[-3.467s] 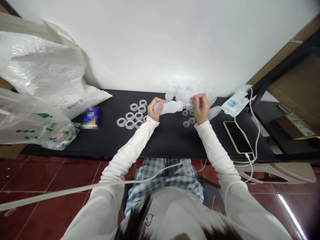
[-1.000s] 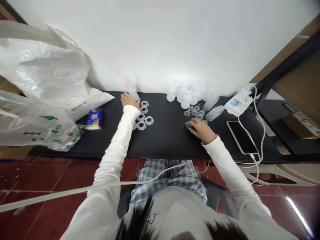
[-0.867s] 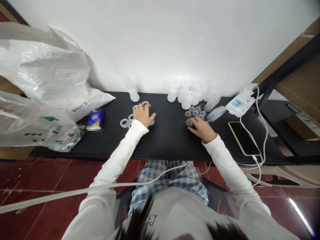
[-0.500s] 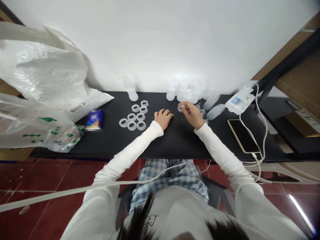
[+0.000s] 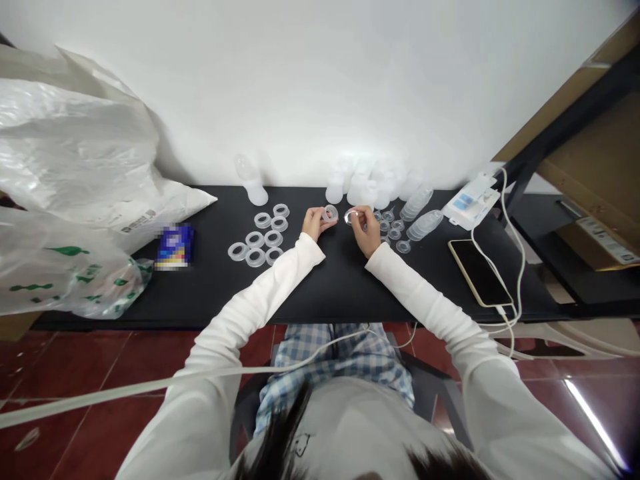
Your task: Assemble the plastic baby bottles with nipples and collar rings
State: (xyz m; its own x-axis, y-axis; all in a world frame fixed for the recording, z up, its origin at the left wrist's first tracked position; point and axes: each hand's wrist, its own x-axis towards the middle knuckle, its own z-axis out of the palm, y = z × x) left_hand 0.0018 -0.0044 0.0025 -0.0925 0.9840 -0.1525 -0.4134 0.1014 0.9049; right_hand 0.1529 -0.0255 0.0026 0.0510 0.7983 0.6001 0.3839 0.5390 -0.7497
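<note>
My left hand point(image 5: 315, 223) is closed on a translucent white bottle collar ring point(image 5: 330, 213), tilted up above the black table. Just right of it, my right hand point(image 5: 366, 230) pinches a clear round bottle nipple point(image 5: 351, 217) by its edge. A small gap separates the two parts. More clear nipples point(image 5: 395, 233) lie right of my right hand, some partly hidden by it. Several loose collar rings point(image 5: 255, 239) lie flat to the left of my left hand.
Behind my hands, white bottles point(image 5: 360, 190) stand by the wall; another bottle point(image 5: 253, 183) stands farther left. Clear ribbed caps point(image 5: 424, 225), a phone point(image 5: 480, 272) with cable and a white case point(image 5: 473, 203) are at right. Plastic bags point(image 5: 75, 260) and a blue packet point(image 5: 175, 247) are at left.
My left hand has lifted from the table and now shows a collar ring in its fingers. My right hand has moved left towards it with the nipple. The view has shifted slightly.
</note>
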